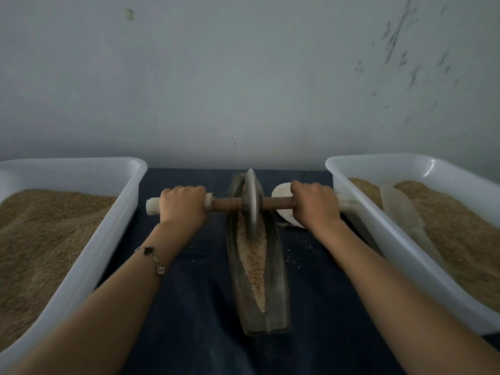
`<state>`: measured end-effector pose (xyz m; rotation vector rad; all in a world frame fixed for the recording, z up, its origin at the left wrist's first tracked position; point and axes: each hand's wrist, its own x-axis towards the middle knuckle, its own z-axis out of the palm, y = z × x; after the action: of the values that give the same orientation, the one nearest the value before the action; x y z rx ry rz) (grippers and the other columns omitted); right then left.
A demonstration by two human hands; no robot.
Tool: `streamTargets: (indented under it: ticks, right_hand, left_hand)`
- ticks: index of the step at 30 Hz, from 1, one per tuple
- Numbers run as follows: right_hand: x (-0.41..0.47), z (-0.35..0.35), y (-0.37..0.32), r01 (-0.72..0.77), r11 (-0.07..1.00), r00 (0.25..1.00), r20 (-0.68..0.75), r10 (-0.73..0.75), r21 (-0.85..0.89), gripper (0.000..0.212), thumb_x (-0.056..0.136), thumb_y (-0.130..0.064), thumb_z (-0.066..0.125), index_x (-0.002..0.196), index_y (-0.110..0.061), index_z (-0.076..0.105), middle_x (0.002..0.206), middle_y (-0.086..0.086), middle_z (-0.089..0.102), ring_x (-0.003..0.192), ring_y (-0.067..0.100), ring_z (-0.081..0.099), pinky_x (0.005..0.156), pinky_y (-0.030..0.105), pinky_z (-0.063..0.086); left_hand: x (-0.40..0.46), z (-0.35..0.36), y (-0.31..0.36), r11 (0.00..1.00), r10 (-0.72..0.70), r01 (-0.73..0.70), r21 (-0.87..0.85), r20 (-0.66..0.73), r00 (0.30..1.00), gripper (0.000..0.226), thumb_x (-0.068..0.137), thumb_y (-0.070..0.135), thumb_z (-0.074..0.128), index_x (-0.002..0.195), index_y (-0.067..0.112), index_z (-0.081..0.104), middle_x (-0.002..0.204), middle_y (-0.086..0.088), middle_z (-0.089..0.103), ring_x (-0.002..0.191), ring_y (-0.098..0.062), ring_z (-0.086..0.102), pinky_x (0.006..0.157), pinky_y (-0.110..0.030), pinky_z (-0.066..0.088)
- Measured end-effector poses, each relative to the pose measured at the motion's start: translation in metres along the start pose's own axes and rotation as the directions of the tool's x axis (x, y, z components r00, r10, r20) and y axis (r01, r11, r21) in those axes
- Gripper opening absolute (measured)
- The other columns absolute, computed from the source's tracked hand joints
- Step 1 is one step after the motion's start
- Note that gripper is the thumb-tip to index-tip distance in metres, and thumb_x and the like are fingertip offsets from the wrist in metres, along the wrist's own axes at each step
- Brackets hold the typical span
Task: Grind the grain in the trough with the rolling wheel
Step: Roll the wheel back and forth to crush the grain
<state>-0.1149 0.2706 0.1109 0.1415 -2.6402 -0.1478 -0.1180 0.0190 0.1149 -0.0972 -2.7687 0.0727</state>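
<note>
Hands were clamped on the axle, one each side of the rolling wheel: the left hand was wrapped tight round the pale grip on its end, the right hand fisted round the other. Between them the wheel stood upright on its edge in the far half of the trough, bedded in the grain, which ran back toward the person along the groove. Just beyond the right hand lay a white scoop. Outside the left hand sat a white tub of brown grain, outside the right hand another tub. Stray kernels dotted the dark cloth under both wrists.
</note>
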Motion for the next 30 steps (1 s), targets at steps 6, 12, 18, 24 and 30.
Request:
streamTargets:
  ticks: [6,12,18,24,30]
  right_hand:
    - [-0.038,-0.023,-0.002,0.058,0.998,0.998,-0.031,-0.058,0.002,0.019,0.077,-0.017,0.062,0.074,-0.021,0.043,0.068,0.001,0.059,0.057,0.02,0.039,0.054,0.029,0.025]
    - [-0.1,-0.065,0.009,0.103,0.99,0.993,-0.07,-0.097,0.096,0.03,0.052,-0.012,0.081,0.076,-0.021,0.064,0.057,-0.004,0.057,0.047,0.018,0.053,0.046,0.021,0.021]
    - [-0.101,-0.058,0.01,0.09,0.987,0.995,-0.049,-0.085,0.13,0.036,0.047,-0.011,0.085,0.076,-0.019,0.066,0.053,-0.003,0.056,0.045,0.018,0.053,0.042,0.019,0.025]
    - [-0.038,-0.017,0.0,0.001,0.999,0.998,0.066,0.003,-0.054,0.014,0.081,-0.02,0.059,0.08,-0.022,0.045,0.076,0.0,0.06,0.073,0.024,0.059,0.056,0.03,0.029]
    - [-0.007,-0.008,-0.006,-0.07,0.996,0.995,0.07,0.075,-0.06,0.014,0.078,-0.016,0.063,0.082,-0.019,0.05,0.072,0.002,0.056,0.064,0.021,0.042,0.059,0.031,0.028]
  left_hand:
    - [-0.043,-0.012,-0.006,0.998,0.067,-0.067,-0.009,-0.025,0.997,0.02,0.082,0.029,0.058,0.076,0.025,0.039,0.076,0.007,0.053,0.07,-0.013,0.042,0.07,-0.028,0.031]
    - [-0.107,-0.045,-0.016,0.972,0.226,-0.231,-0.039,-0.108,0.968,0.034,0.063,0.035,0.07,0.064,0.029,0.037,0.058,0.012,0.043,0.054,-0.011,0.041,0.056,-0.027,0.029]
    - [-0.107,-0.045,-0.018,0.952,0.295,-0.304,-0.026,-0.172,0.94,0.048,0.041,0.025,0.084,0.056,0.026,0.038,0.046,0.008,0.045,0.041,-0.012,0.044,0.043,-0.025,0.029]
    - [-0.046,-0.007,-0.006,0.994,0.108,-0.107,0.014,-0.151,0.983,0.025,0.073,0.023,0.065,0.069,0.021,0.04,0.071,0.0,0.06,0.066,-0.021,0.053,0.063,-0.03,0.029]
    - [-0.005,0.005,-0.005,0.999,0.031,-0.03,0.012,-0.068,0.997,0.014,0.079,0.023,0.058,0.075,0.021,0.045,0.079,0.001,0.06,0.075,-0.02,0.053,0.066,-0.031,0.03]
